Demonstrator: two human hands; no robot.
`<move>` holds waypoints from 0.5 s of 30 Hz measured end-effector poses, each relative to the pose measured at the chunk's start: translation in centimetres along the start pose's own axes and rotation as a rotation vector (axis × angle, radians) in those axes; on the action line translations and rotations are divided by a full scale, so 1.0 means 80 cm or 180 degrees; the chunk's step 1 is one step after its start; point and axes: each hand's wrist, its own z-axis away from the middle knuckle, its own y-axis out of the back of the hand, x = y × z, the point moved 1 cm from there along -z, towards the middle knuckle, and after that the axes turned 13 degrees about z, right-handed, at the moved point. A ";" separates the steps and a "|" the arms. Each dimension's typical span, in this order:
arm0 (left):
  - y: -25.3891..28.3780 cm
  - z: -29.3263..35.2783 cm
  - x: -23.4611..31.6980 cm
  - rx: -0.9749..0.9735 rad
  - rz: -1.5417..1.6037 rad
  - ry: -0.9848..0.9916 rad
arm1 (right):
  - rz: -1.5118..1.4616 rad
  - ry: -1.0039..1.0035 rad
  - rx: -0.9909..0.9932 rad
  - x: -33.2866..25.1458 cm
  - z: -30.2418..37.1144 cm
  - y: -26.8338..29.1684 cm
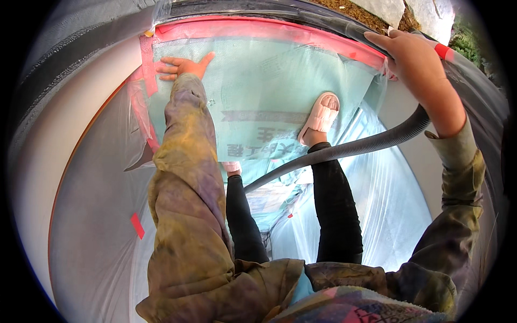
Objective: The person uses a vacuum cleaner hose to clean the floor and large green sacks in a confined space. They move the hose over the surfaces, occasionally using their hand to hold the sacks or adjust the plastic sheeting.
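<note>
My left hand (pixel 186 67) lies flat, fingers spread, on a pale green protective sheet (pixel 280 81) near its far left corner. Wide pink tape (pixel 258 27) borders the sheet's far edge and runs down its left side. At the far right corner my right hand (pixel 404 51) rests on the plastic-wrapped edge, with its visible fingers stretched out; part of it is hidden. A grey ribbed hose (pixel 366 144) passes under my right forearm and slopes down to the left, between my legs. My right foot, in a pale pink slipper (pixel 323 116), stands on the sheet.
Clear plastic film (pixel 102 215) hangs on the left, with a small red tape piece (pixel 137 226) on it. More film (pixel 377 204) covers the right side. Beyond the far edge are brown soil (pixel 355 12), pale stone (pixel 431 16) and green plants (pixel 466 40).
</note>
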 end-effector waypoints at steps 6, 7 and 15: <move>-0.003 0.000 0.000 0.0011 0.0058 -0.0070 | 0.0036 -0.0278 -0.0251 -0.033 0.010 -0.017; -0.004 -0.002 -0.001 0.0018 0.0054 -0.0065 | -0.0077 -0.0286 -0.0252 -0.033 0.016 -0.018; 0.002 0.002 -0.003 -0.0079 0.0204 -0.0018 | -0.0358 -0.0457 0.0108 -0.039 0.017 0.013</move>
